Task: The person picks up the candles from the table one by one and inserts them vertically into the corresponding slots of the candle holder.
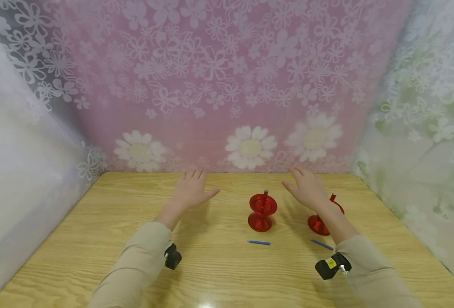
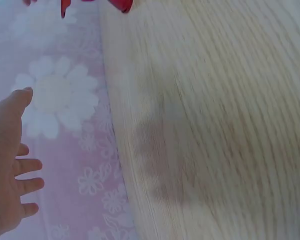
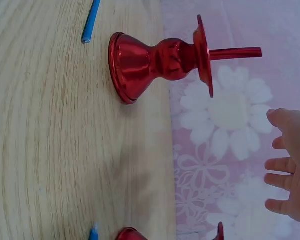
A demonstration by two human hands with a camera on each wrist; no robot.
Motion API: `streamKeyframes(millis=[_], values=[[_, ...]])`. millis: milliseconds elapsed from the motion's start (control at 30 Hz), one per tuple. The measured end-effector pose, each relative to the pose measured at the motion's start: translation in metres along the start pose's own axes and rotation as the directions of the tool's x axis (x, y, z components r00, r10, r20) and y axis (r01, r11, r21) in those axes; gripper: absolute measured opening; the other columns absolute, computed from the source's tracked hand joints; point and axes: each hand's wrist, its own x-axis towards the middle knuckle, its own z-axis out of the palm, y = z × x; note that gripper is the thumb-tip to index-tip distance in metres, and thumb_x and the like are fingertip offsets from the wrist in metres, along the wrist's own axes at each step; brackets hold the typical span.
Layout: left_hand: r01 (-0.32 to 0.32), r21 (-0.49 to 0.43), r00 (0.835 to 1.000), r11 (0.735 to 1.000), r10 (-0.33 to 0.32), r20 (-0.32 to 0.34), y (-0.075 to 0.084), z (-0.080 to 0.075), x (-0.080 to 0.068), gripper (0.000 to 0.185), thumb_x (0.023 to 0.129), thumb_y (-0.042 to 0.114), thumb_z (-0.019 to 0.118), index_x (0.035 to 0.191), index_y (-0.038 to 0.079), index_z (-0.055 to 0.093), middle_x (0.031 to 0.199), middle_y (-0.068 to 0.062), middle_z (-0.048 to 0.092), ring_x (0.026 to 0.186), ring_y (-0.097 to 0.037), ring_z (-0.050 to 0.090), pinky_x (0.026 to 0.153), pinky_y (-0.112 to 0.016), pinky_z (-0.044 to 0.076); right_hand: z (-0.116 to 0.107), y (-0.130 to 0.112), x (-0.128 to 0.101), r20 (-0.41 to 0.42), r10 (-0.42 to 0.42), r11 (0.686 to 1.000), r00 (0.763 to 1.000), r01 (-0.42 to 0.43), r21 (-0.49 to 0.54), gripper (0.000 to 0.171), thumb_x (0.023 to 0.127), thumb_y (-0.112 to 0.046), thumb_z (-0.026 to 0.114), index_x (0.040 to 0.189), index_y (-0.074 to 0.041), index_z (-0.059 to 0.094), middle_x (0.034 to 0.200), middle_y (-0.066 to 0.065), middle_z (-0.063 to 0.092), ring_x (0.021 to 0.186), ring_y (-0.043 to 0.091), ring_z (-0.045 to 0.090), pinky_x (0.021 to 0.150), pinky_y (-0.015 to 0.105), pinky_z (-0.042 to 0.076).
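Two red metal candle holders stand on the wooden table (image 1: 219, 273). One red holder (image 1: 262, 211) (image 3: 160, 62) is near the middle, with a thin stem sticking up. The other red holder (image 1: 316, 222) is partly hidden behind my right forearm. A blue stick (image 1: 259, 242) (image 3: 91, 21) lies in front of the middle holder, and a second blue stick (image 1: 321, 244) lies in front of the right one. My left hand (image 1: 191, 189) (image 2: 10, 170) hovers open, fingers straight, left of the middle holder, holding nothing. My right hand (image 1: 307, 188) (image 3: 290, 165) hovers open between the two holders.
A pink flowered curtain (image 1: 227, 85) closes the back of the table. White sheer curtains hang at the left (image 1: 15, 149) and right (image 1: 427, 128) sides. Black wrist cameras (image 1: 172, 256) sit on both sleeves.
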Motion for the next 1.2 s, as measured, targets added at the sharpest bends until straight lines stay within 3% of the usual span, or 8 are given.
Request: streamKeyframes(millis=[267,633,867,1200], values=[[-0.12,-0.114,0.991,0.986,0.113,-0.067,0.024,-0.003,-0.003,0.071,0.085,0.059,0.054,0.131,0.006,0.049,0.128,-0.011,0.052,0.121,-0.029,0.044,0.1,-0.047,0.03,-0.01,-0.007,-0.019,-0.067,-0.114,0.992,0.991,0.118,0.053,0.048,0.091,-0.029,0.059,0.127,0.003,0.051,0.121,0.023,0.052,0.108,0.041,0.05,0.084,0.054,0.042],[-0.184,-0.191,0.983,0.964,0.18,-0.039,0.044,0.0,-0.003,0.08,0.08,0.062,0.057,0.136,0.006,0.043,0.132,-0.009,0.05,0.121,-0.029,0.045,0.1,-0.048,0.03,-0.012,-0.01,-0.053,-0.118,-0.214,0.967,0.97,0.227,0.113,0.04,0.081,-0.021,0.072,0.112,0.0,0.059,0.102,0.013,0.058,0.093,0.029,0.055,0.074,0.045,0.046],[-0.243,-0.174,0.97,0.954,0.243,-0.023,0.059,0.006,0.001,0.083,0.08,0.064,0.056,0.139,0.008,0.039,0.135,-0.008,0.048,0.124,-0.027,0.043,0.101,-0.047,0.03,-0.006,-0.014,-0.067,-0.029,-0.196,0.963,0.98,0.198,0.184,0.038,0.079,-0.022,0.075,0.108,-0.003,0.059,0.099,0.006,0.057,0.093,0.024,0.055,0.075,0.04,0.048],[-0.305,-0.166,0.951,0.938,0.308,-0.008,0.083,0.011,0.005,0.079,0.079,0.064,0.057,0.136,0.01,0.043,0.129,-0.003,0.053,0.12,-0.024,0.046,0.101,-0.043,0.031,0.014,-0.022,-0.075,0.067,-0.23,0.927,0.971,0.197,0.319,0.035,0.078,-0.019,0.075,0.104,-0.002,0.059,0.095,0.002,0.057,0.088,0.02,0.054,0.076,0.039,0.047]])
